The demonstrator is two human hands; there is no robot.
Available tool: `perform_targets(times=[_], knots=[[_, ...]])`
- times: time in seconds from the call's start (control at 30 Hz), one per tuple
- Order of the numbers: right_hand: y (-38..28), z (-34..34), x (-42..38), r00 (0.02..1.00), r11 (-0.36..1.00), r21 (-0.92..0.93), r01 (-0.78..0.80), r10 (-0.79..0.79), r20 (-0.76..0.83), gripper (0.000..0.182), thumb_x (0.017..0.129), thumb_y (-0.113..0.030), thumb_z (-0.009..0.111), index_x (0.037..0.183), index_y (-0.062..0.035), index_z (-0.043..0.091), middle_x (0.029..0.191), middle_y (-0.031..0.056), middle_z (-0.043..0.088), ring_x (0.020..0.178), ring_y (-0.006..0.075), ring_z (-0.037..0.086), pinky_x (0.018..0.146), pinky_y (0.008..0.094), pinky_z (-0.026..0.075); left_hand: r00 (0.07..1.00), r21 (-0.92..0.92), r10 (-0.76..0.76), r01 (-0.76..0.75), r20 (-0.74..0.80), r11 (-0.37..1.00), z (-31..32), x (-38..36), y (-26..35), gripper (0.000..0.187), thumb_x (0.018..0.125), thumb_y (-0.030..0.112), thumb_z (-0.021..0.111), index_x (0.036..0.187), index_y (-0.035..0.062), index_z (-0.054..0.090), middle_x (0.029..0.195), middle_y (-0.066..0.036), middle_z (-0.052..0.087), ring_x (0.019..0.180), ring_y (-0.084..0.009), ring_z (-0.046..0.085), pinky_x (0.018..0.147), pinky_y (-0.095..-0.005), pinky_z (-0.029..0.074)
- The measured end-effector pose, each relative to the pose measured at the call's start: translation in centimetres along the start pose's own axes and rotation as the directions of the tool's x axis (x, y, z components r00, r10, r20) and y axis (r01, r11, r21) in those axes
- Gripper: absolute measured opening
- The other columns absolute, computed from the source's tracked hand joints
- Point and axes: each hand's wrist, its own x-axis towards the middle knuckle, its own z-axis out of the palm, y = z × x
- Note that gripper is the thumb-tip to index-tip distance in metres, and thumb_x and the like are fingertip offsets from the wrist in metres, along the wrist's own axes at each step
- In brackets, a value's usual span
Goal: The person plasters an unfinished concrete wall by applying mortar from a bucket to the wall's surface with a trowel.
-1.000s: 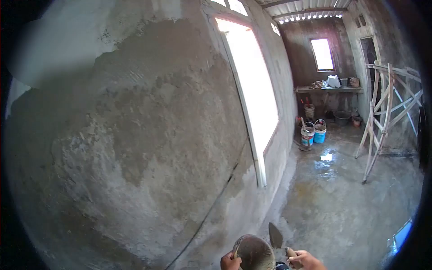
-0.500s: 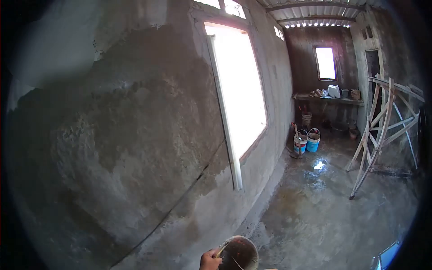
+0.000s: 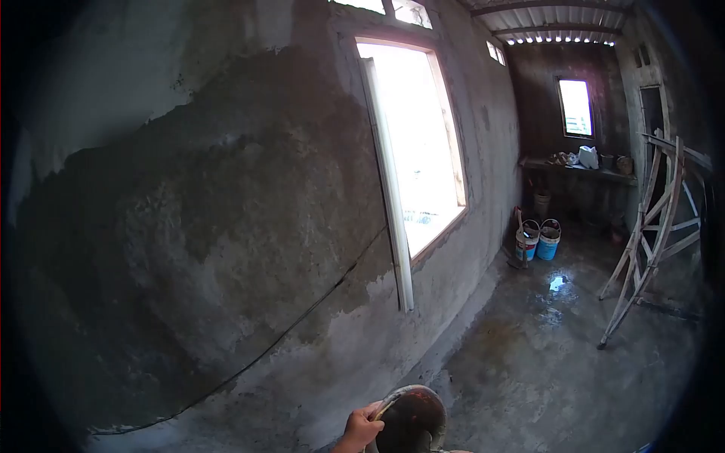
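At the bottom edge of the head view, my left hand (image 3: pixel 364 429) has its fingers wrapped over the near-left rim of a dark round bucket (image 3: pixel 414 417). The bucket is tilted so that its dark inside shows, and its lower part is cut off by the frame. A small pale sliver beside the bucket's right side may be part of my right hand (image 3: pixel 458 451); its fingers are hidden. On the left stands a rough plastered wall (image 3: pixel 249 189) with damp dark patches, and a dark cable (image 3: pixel 294 326) runs slantwise along it.
A long pale strip (image 3: pixel 394 219) leans by the bright window (image 3: pixel 419 143). Two blue-and-white buckets (image 3: pixel 549 243) stand on the wet floor (image 3: pixel 521 362) further back. A wooden trestle (image 3: pixel 642 249) is on the right, and a shelf (image 3: pixel 581 167) holds bags and containers.
The view has turned a little left, so the window, buckets and trestle sit further right. My left hand and the bucket appear slightly higher and further right in the frame.
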Motion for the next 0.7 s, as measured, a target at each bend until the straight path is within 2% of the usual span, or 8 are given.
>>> perform_targets(times=[0.13, 0.2, 0.3, 0.33, 0.4, 0.43, 0.6, 0.7], knots=[[0.5, 0.0, 0.2, 0.999, 0.998, 0.046, 0.038, -0.039, 0.015, 0.038, 0.100, -0.031, 0.058, 0.126, -0.0054, 0.067, 0.119, 0.0180, 0.071, 0.116, 0.0281, 0.065, 0.099, 0.0423, 0.048, 0.999, 0.049, 0.040, -0.041, 0.025, 0.998, 0.2, 0.8, -1.5, 0.052, 0.070, -0.003, 0.062, 0.120, 0.0018, 0.072, 0.099, 0.006, 0.067, 0.086, -0.0040, 0.059, 0.079, -0.0192, 0.047], [-0.1, -0.2, -0.3, 0.994, 0.992, -0.065, 0.108, -0.106, 0.028, 0.037, 0.097, -0.026, 0.061, 0.128, -0.0055, 0.066, 0.119, 0.0183, 0.071, 0.116, 0.0288, 0.065, 0.098, 0.0426, 0.048, 0.982, 0.010, 0.191, -0.191, 0.010, 0.982, 0.4, 0.6, -1.4, 0.045, 0.068, -0.001, 0.061, 0.112, -0.0023, 0.072, 0.097, -0.003, 0.069, 0.086, -0.0144, 0.064, 0.078, -0.0278, 0.051], [-4.2, -1.6, -1.9, 1.000, 0.983, -0.184, 0.019, -0.017, 0.011, 0.041, 0.092, -0.023, 0.065, 0.129, -0.0051, 0.065, 0.118, 0.0192, 0.071, 0.113, 0.0287, 0.066, 0.098, 0.0427, 0.049, 0.994, 0.043, 0.101, -0.102, 0.035, 0.994, -0.1, 0.4, -1.8, 0.058, 0.070, 0.000, 0.059, 0.128, 0.0014, 0.067, 0.112, -0.001, 0.070, 0.098, -0.0116, 0.064, 0.087, -0.0237, 0.049], [-4.1, -2.0, -1.5, 0.999, 0.968, -0.253, 0.010, 0.002, 0.050, 0.047, 0.090, -0.025, 0.069, 0.131, -0.0023, 0.063, 0.118, 0.0158, 0.072, 0.108, 0.0231, 0.066, 0.096, 0.0398, 0.050, 0.995, 0.088, 0.098, -0.099, 0.018, 0.991, -0.3, -0.1, -1.0, 0.057, 0.071, 0.000, 0.059, 0.127, 0.0019, 0.067, 0.108, 0.000, 0.070, 0.096, -0.0087, 0.063, 0.086, -0.0222, 0.048], [0.4, -1.0, 1.0, 0.952, 0.875, -0.414, 0.251, -0.301, -0.061, 0.027, 0.084, -0.021, 0.069, 0.110, -0.0127, 0.067, 0.094, 0.0165, 0.072, 0.087, 0.0381, 0.070, 0.078, 0.0479, 0.054, 1.000, 0.230, 0.007, -0.001, -0.024, 0.973, -0.5, -0.8, 1.5, 0.057, 0.071, 0.000, 0.060, 0.128, 0.0016, 0.067, 0.104, 0.001, 0.071, 0.094, -0.0086, 0.063, 0.084, -0.0218, 0.048], [0.5, -0.8, 0.4, 0.950, 0.873, -0.414, 0.256, -0.307, -0.060, 0.032, 0.082, -0.017, 0.069, 0.113, -0.0101, 0.066, 0.094, 0.0171, 0.071, 0.086, 0.0384, 0.069, 0.077, 0.0462, 0.055, 0.998, 0.088, 0.044, -0.040, -0.052, 0.995, -0.9, 0.3, -1.8, 0.058, 0.071, 0.001, 0.060, 0.129, 0.0021, 0.066, 0.096, 0.002, 0.070, 0.088, -0.0085, 0.062, 0.081, -0.0236, 0.049], [-4.5, -3.0, 0.4, 0.920, 0.861, -0.435, 0.262, -0.359, -0.156, 0.040, 0.076, -0.010, 0.067, 0.116, -0.0140, 0.067, 0.091, 0.0182, 0.069, 0.088, 0.0423, 0.065, 0.075, 0.0478, 0.054, 0.994, 0.128, 0.089, -0.080, -0.066, 0.989, -1.6, -0.2, 1.7, 0.049, 0.068, 0.003, 0.059, 0.116, 0.0006, 0.071, 0.077, 0.003, 0.062, 0.072, -0.0067, 0.055, 0.068, -0.0246, 0.046], [-4.8, -3.4, 0.6, 0.951, 0.848, -0.483, 0.219, -0.296, -0.088, 0.043, 0.077, -0.011, 0.068, 0.120, -0.0140, 0.061, 0.096, 0.0173, 0.068, 0.090, 0.0421, 0.066, 0.074, 0.0526, 0.052, 0.999, 0.089, -0.013, 0.017, -0.046, 0.996, -2.3, -0.4, 3.2, 0.055, 0.068, -0.001, 0.056, 0.122, -0.0043, 0.067, 0.082, 0.005, 0.061, 0.071, -0.0039, 0.048, 0.069, -0.0194, 0.042]])
